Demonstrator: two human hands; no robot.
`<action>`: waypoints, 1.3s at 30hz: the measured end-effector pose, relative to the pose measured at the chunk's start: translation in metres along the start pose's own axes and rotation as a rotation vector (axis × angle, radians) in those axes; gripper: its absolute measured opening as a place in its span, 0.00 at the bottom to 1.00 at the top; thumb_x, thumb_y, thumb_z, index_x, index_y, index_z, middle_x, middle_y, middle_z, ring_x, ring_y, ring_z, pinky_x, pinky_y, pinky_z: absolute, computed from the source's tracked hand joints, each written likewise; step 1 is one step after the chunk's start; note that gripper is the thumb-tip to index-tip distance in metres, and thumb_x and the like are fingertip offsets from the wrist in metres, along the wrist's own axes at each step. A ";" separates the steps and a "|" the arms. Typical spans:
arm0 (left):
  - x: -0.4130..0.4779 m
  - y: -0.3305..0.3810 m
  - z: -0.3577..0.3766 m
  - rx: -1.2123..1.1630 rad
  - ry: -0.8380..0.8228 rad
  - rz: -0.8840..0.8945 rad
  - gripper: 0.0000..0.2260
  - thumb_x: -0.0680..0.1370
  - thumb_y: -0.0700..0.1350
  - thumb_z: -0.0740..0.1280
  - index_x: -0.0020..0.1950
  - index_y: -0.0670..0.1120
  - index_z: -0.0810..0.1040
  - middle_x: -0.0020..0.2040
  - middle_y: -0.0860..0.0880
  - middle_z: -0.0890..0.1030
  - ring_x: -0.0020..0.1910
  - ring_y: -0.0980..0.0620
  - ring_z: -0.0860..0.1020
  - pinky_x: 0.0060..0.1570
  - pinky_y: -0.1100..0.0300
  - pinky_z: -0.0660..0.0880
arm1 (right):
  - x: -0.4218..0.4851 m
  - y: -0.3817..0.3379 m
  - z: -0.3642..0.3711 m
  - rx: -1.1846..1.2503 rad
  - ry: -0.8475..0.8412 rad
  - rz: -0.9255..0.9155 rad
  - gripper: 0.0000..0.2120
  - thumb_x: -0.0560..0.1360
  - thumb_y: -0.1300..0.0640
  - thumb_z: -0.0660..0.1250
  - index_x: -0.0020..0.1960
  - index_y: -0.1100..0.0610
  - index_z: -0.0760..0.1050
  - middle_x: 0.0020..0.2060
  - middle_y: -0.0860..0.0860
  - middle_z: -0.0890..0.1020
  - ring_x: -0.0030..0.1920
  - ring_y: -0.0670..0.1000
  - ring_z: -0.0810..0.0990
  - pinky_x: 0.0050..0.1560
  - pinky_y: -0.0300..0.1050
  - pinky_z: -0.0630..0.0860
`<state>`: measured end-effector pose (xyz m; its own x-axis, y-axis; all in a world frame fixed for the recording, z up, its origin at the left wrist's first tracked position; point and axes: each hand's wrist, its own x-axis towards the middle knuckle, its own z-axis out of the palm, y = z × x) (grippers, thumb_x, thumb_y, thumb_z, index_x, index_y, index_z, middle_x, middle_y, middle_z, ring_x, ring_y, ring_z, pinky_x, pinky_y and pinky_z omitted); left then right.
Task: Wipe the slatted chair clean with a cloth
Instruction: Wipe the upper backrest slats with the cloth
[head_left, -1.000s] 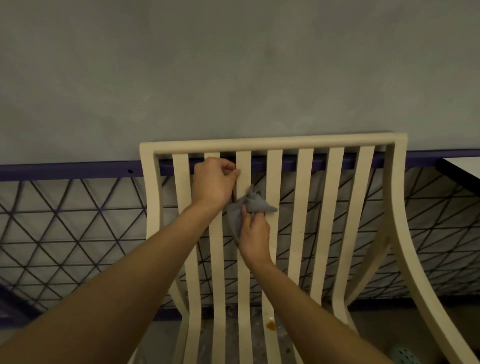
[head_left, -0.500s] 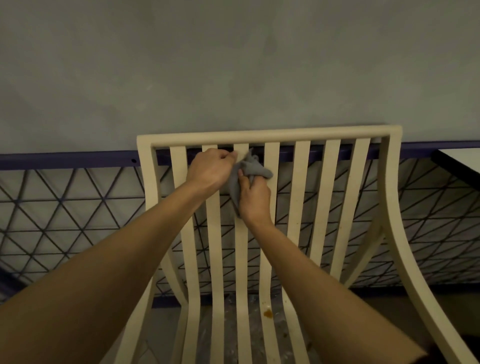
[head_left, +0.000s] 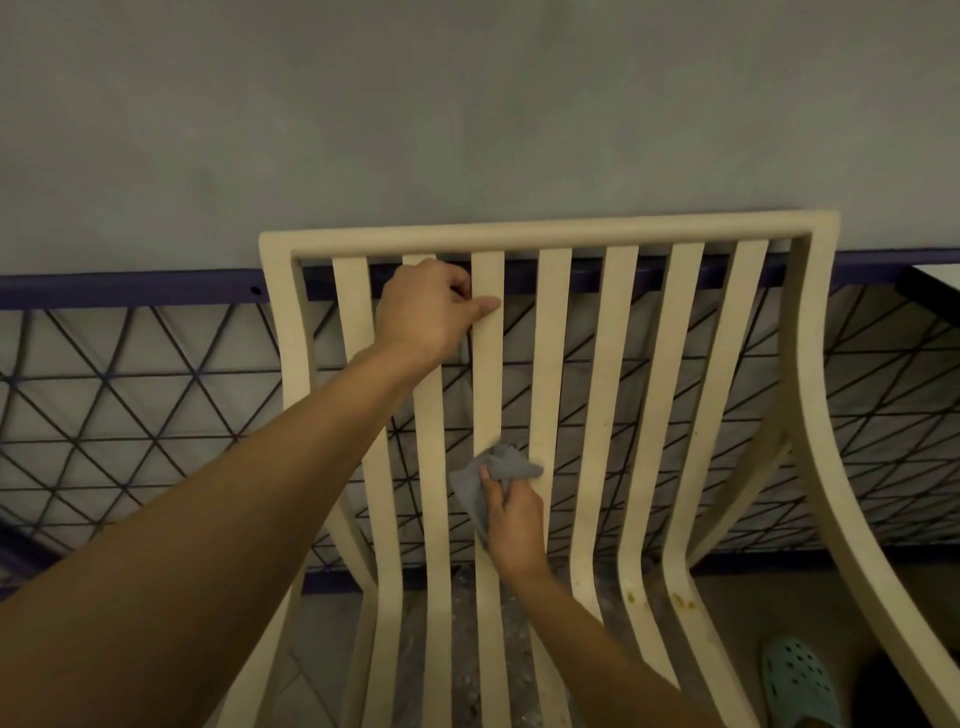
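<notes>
A cream slatted chair (head_left: 613, 364) fills the middle of the head view, its backrest top rail running across the upper centre. My left hand (head_left: 431, 312) grips a slat just under the top rail, thumb laid across the neighbouring slat. Lower down, my right hand (head_left: 511, 514) holds a crumpled grey cloth (head_left: 493, 473) against a middle slat, about halfway down the backrest. Brown stains (head_left: 631, 597) mark the slats near the seat bend on the right.
A purple metal railing with a triangular lattice (head_left: 130, 395) stands behind the chair, under a grey wall. A table corner (head_left: 935, 283) shows at the right edge. A teal clog (head_left: 800, 686) sits on the floor at the lower right.
My right hand has slid the cloth down the slat from near the top rail to mid-backrest. My left hand stays gripping near the top. The view has shifted slightly.
</notes>
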<state>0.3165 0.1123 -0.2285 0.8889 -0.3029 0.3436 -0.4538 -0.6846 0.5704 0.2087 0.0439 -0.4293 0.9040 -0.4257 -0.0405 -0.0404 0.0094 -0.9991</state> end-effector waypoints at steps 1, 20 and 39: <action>0.000 0.000 0.001 -0.001 0.003 0.002 0.12 0.74 0.56 0.70 0.44 0.46 0.83 0.38 0.51 0.84 0.40 0.55 0.81 0.49 0.54 0.78 | -0.003 0.007 -0.001 -0.018 -0.008 0.002 0.09 0.81 0.54 0.60 0.52 0.59 0.73 0.43 0.51 0.79 0.45 0.42 0.78 0.48 0.32 0.75; 0.004 0.001 -0.006 0.064 -0.017 0.027 0.08 0.74 0.48 0.70 0.39 0.45 0.84 0.34 0.46 0.82 0.37 0.49 0.80 0.42 0.49 0.79 | 0.065 -0.126 0.010 0.065 -0.018 -0.455 0.16 0.83 0.59 0.56 0.70 0.55 0.66 0.63 0.53 0.76 0.63 0.48 0.76 0.65 0.42 0.73; -0.006 -0.003 0.003 0.000 0.086 0.073 0.13 0.75 0.55 0.69 0.51 0.48 0.83 0.44 0.50 0.85 0.43 0.56 0.82 0.52 0.54 0.79 | 0.015 0.024 0.005 -0.034 -0.018 -0.117 0.07 0.82 0.59 0.57 0.53 0.60 0.73 0.45 0.52 0.78 0.44 0.38 0.76 0.49 0.29 0.73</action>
<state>0.3128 0.1141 -0.2350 0.8447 -0.2939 0.4473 -0.5172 -0.6630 0.5412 0.2238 0.0423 -0.4542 0.9108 -0.4059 0.0760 0.0517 -0.0705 -0.9962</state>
